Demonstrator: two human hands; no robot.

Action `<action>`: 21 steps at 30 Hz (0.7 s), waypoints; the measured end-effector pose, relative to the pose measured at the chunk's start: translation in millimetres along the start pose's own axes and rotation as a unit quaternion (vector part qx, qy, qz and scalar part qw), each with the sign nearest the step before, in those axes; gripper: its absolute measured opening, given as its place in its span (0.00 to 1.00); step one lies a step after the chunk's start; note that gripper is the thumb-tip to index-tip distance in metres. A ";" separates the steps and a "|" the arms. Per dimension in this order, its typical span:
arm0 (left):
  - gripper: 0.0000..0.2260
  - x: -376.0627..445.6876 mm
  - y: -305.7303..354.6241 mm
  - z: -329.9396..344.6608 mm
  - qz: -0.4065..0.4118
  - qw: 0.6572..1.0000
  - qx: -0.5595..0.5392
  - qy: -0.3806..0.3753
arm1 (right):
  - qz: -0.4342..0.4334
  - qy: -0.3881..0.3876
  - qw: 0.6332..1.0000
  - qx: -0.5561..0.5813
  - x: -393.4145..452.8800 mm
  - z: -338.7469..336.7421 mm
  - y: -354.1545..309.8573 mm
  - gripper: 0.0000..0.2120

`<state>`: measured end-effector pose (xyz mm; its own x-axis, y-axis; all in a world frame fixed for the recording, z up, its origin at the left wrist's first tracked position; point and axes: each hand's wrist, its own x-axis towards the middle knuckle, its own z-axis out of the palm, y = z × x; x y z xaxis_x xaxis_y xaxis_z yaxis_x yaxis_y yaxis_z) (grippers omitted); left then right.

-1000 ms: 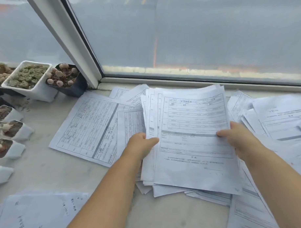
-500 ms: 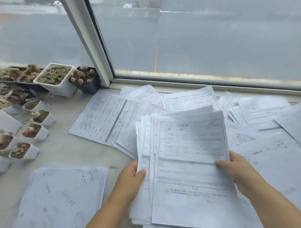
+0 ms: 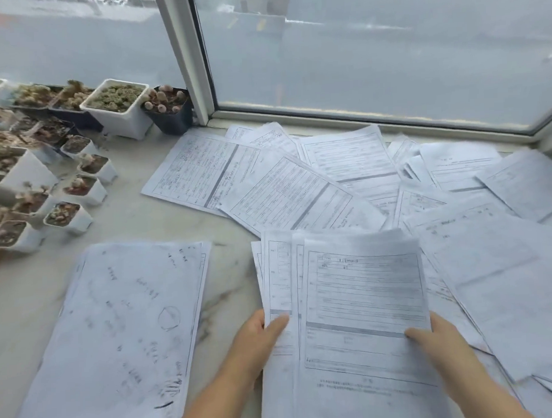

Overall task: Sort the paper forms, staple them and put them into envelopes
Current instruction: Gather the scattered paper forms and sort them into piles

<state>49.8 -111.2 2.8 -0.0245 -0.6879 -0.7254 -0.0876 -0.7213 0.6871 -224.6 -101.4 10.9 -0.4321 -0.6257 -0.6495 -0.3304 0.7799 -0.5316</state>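
**Forms held in both hands above the marble surface**

Forms [image 3: 363,315] sit in a loose, fanned stack held near the lower middle of the view, long axis running away from the person, printed headings at the far end and facing up. The left hand [image 3: 260,337] grasps the stack's left edge, thumb lying across the top sheets and fingers out of sight beneath. The right hand [image 3: 435,337] grips the right edge the same way, thumb pressed on the top sheet.

Beyond and to the right, loose forms [image 3: 299,189] lie spread and overlapping on the pale marble surface [image 3: 227,298], most of them turned at angles, several with their long axes slanting toward the window frame [image 3: 188,55]. To the left lies a separate pile [image 3: 122,333] with handwritten marks on its upper face, long axis tilted slightly rightward as it runs away from the person.

Along the far left stand small square pots: a white pot [image 3: 117,105] filled with low green succulents, a dark pot [image 3: 168,109] just beside it holding rounded pinkish plants, and a cluster of small white pots [image 3: 83,187] each with soil and one little plant.
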 end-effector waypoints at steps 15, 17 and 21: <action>0.11 -81.4 33.5 -25.9 0.300 0.953 -0.044 0.028 | -0.165 -0.215 0.906 0.324 -55.6 1.9 -35.2 0.31; 0.10 -84.6 48.6 -34.7 0.335 0.939 -0.048 0.060 | -0.230 -0.174 0.901 0.323 -68.3 -5.3 -53.2 0.18; 0.13 -79.2 61.8 -48.7 0.364 0.925 -0.062 0.086 | -0.330 -0.158 0.891 0.268 -94.5 -14.3 -77.3 0.16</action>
<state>94.9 -105.2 104.8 0.1279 -0.9901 -0.0578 0.0059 -0.0575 0.9983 -170.3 -102.3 121.2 -0.0070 -0.9845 -0.1752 0.0592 0.1745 -0.9829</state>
